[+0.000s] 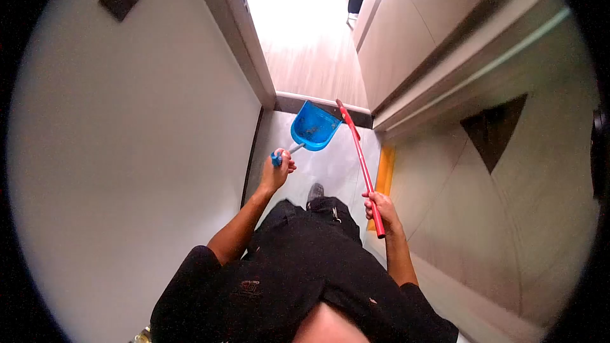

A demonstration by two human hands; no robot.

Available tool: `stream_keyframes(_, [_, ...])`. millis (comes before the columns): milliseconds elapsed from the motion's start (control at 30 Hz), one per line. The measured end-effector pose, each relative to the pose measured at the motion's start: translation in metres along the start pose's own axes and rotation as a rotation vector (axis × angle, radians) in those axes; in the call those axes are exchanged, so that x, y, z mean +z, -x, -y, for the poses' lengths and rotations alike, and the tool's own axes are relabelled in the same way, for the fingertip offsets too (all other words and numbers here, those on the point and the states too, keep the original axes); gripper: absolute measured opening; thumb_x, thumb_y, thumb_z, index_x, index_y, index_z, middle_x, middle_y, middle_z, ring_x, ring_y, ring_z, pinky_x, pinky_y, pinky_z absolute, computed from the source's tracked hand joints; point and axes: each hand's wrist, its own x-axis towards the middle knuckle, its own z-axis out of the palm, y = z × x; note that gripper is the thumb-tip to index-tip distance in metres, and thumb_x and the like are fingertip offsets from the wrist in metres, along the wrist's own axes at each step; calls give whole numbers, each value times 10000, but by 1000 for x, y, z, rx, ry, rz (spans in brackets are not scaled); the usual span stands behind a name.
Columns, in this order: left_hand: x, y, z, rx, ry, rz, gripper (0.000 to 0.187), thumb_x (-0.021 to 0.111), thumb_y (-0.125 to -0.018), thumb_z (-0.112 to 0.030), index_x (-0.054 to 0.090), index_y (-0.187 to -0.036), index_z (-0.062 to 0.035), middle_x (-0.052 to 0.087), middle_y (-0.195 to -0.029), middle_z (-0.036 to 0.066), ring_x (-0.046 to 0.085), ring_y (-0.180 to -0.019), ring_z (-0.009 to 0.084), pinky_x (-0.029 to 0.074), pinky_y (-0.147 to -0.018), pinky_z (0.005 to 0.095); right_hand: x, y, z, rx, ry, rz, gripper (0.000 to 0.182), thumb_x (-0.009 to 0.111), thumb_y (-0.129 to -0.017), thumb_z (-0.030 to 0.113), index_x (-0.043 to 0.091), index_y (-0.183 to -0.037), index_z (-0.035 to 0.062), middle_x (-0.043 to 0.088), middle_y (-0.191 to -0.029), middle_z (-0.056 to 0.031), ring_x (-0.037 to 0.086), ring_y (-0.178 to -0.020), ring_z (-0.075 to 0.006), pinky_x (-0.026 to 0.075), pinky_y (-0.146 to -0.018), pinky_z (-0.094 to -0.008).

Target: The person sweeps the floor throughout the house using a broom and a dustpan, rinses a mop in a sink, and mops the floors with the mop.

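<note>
My left hand is closed around the handle of a blue dustpan, whose grip end is also blue. Grey specks of debris lie in the pan, which is held out ahead over the floor near the doorway. In my right hand is the long red handle of a broom, fingers wrapped near its top end. The broom slants forward, its far end beside the dustpan's right edge and close to the threshold. Its bristles cannot be made out.
A dark threshold strip crosses the doorway, with a wood-look floor beyond. A white wall stands left; a panelled door is on the right. A yellow object lies along the right wall. My shoe is on pale tiles.
</note>
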Motion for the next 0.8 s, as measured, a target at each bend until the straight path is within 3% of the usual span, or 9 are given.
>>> stream_keyframes(200, [-56,-167,-75,-25,13,-82,295,435,-983,-289,551,-889,-36,630,-746,72,665,-662,158,550,-587,285,84,-118,160,48,-12,16,297,438,-981,248,540,-1066,-17,525,-640,3,460,-429,-93,416,-424,-250])
stream_keyframes(433, [-48,-447,-95,-29,-7,-141,331,470,-972,-329,574,-886,-27,639,-743,81,662,-654,150,554,-583,288,82,-339,337,27,63,99,305,445,-975,236,536,-1111,-21,517,-645,1,451,-432,-89,413,-424,-246])
stream_keyframes(633, [29,-541,-85,-51,47,-127,337,487,-955,-335,569,-923,-10,653,-752,105,675,-667,173,554,-578,285,10,-370,402,-10,-26,130,283,461,-956,203,541,-1078,-38,515,-641,10,454,-444,-62,405,-407,-210])
stream_keyframes(700, [16,-638,-125,-86,-11,-118,297,488,-959,-288,560,-934,-1,648,-751,121,677,-672,178,558,-581,291,37,-420,474,-11,-27,78,280,459,-955,204,543,-1076,-34,509,-637,13,452,-445,-63,403,-405,-210])
stream_keyframes(800, [7,-710,-162,-82,14,-147,269,445,-978,-248,564,-937,-10,651,-754,132,682,-670,192,563,-574,294,58,-460,555,38,-31,110,287,439,-975,222,531,-1101,-19,513,-646,2,453,-452,-81,404,-417,-241])
